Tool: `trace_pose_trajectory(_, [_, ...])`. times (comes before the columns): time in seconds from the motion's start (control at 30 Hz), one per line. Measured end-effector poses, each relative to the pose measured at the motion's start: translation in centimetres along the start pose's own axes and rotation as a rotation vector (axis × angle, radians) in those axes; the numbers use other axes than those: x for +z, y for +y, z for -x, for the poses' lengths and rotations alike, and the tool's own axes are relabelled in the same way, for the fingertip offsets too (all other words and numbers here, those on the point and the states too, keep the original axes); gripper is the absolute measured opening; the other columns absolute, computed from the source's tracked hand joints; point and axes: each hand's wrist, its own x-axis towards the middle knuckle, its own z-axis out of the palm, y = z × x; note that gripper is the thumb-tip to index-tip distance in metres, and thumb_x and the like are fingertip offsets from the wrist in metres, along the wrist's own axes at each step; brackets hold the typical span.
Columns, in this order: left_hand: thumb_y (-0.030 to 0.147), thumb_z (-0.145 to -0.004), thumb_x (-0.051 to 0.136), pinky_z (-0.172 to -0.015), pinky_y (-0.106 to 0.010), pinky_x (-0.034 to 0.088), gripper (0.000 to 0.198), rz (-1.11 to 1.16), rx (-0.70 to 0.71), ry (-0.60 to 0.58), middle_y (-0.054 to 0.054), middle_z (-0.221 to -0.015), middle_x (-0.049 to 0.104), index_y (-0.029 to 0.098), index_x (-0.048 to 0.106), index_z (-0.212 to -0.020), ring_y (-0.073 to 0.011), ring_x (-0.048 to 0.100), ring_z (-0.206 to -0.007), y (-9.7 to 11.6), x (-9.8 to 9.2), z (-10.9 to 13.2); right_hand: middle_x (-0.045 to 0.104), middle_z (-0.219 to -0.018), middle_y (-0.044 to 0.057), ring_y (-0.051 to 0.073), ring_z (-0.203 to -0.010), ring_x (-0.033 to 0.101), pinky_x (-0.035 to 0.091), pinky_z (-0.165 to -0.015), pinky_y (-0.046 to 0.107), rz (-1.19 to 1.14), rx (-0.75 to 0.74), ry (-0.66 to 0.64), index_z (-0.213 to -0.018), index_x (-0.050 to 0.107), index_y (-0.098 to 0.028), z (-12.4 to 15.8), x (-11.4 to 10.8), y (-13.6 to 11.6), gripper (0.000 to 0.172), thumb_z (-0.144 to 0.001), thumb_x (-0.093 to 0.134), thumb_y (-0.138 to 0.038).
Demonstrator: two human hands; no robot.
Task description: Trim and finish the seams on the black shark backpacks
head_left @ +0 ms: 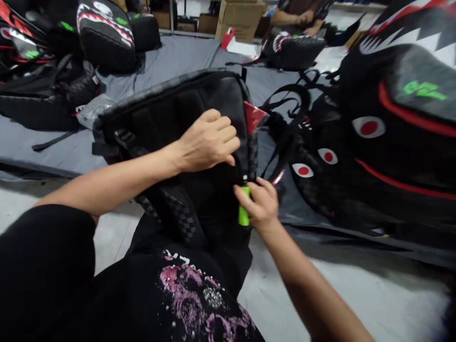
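Observation:
A black backpack (167, 118) lies across my lap with its padded back and checkered straps facing up. My left hand (208, 141) is curled closed on the backpack's right edge, gripping the fabric near the zipper. My right hand (259, 203) pinches a bright green zipper pull (243, 213) at the backpack's side, fingers closed round it. A red tag (253, 116) sticks out of the backpack's upper right edge.
Several black shark-face backpacks (384, 142) are piled at the right, and more (103, 33) lie at the back left on a grey sheet (171, 57). Cardboard boxes (240, 16) stand at the back. Another person's hands (302, 19) work at the top.

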Motion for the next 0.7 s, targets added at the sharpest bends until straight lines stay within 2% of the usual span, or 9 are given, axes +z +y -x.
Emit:
trace_pose_trajectory(0.03, [0.054,-0.1,0.034,-0.085,-0.04,0.039,0.047,0.007,-0.045,0.017,-0.005,-0.087,0.063,0.019,0.064,-0.093,-0.0241,0.059,-0.096,1.6,0.0,0.9,0.073,-0.095,0.002,0.015,-0.084,0.068,0.05,-0.101,0.036,0.017,-0.008,-0.023,-0.111,0.072,-0.033,0.4,-1.1,0.9,0.028,-0.096,0.056,-0.017])
trace_pose_trajectory(0.1, [0.051,-0.099,0.04,-0.084,-0.04,0.039,0.042,0.035,-0.169,0.047,-0.007,-0.085,0.062,0.017,0.063,-0.092,-0.0243,0.058,-0.093,3.9,1.2,3.0,0.072,-0.095,0.005,0.018,-0.088,0.07,0.053,-0.097,0.035,0.052,0.024,-0.034,-0.115,0.07,-0.031,0.8,-2.6,1.3,0.026,-0.095,0.058,-0.019])
trace_pose_trajectory(0.2, [0.043,-0.095,0.054,-0.081,-0.041,0.039,0.031,0.085,-0.316,0.015,-0.01,-0.083,0.065,0.014,0.063,-0.088,-0.0247,0.059,-0.086,4.3,4.1,6.0,0.073,-0.094,0.007,0.021,-0.088,0.071,0.057,-0.089,0.035,0.044,0.116,0.054,-0.125,0.063,-0.026,-0.3,-2.3,-1.8,0.035,-0.092,0.062,-0.014])
trace_pose_trajectory(0.27, [0.037,-0.093,0.058,-0.081,-0.041,0.04,0.025,0.128,-0.277,-0.053,-0.01,-0.086,0.067,0.014,0.064,-0.089,-0.0245,0.06,-0.086,3.0,5.2,7.2,0.073,-0.102,0.008,0.021,-0.093,0.071,0.058,-0.086,0.035,-0.028,0.174,0.127,-0.128,0.059,-0.025,-2.4,-0.2,-4.7,0.039,-0.092,0.061,-0.012])
trace_pose_trajectory(0.37, [0.027,-0.091,0.058,-0.089,-0.041,0.039,0.016,0.185,-0.135,-0.111,-0.009,-0.095,0.069,0.014,0.066,-0.096,-0.0226,0.061,-0.091,0.9,4.9,7.9,0.072,-0.114,0.009,0.021,-0.104,0.068,0.055,-0.09,0.037,-0.2,0.222,0.205,-0.129,0.057,-0.024,-6.4,4.6,-7.6,0.036,-0.095,0.057,-0.013])
trace_pose_trajectory(0.43, [0.026,-0.091,0.057,-0.097,-0.042,0.037,0.017,0.206,-0.09,-0.107,-0.008,-0.097,0.07,0.014,0.066,-0.099,-0.0213,0.061,-0.093,-0.2,4.5,8.2,0.073,-0.108,0.009,0.02,-0.097,0.07,0.054,-0.086,0.035,-0.282,0.25,0.235,-0.127,0.058,-0.021,-8.4,7.5,-8.0,0.032,-0.096,0.055,-0.016])
trace_pose_trajectory(0.5, [0.033,-0.093,0.055,-0.103,-0.044,0.035,0.021,0.211,-0.075,-0.096,-0.007,-0.094,0.07,0.016,0.067,-0.097,-0.0211,0.061,-0.094,-1.8,4.5,8.7,0.074,-0.096,0.008,0.019,-0.084,0.071,0.053,-0.077,0.034,-0.318,0.256,0.232,-0.124,0.06,-0.019,-9.0,9.4,-7.5,0.028,-0.096,0.056,-0.02])
trace_pose_trajectory(0.6, [0.046,-0.095,0.051,-0.108,-0.05,0.029,0.031,0.185,-0.091,-0.066,-0.005,-0.086,0.07,0.022,0.069,-0.089,-0.0244,0.058,-0.103,-5.3,5.0,10.1,0.074,-0.087,0.006,0.019,-0.074,0.069,0.052,-0.073,0.034,-0.344,0.256,0.202,-0.116,0.063,-0.019,-8.0,10.4,-6.3,0.022,-0.096,0.056,-0.021])
trace_pose_trajectory(0.7, [0.046,-0.095,0.05,-0.112,-0.054,0.023,0.03,0.201,-0.133,-0.064,-0.003,-0.085,0.071,0.025,0.07,-0.087,-0.0267,0.054,-0.113,-8.1,4.7,11.5,0.074,-0.09,0.006,0.019,-0.075,0.07,0.053,-0.074,0.036,-0.336,0.292,0.169,-0.115,0.063,-0.02,-7.0,10.1,-5.4,0.021,-0.094,0.056,-0.021])
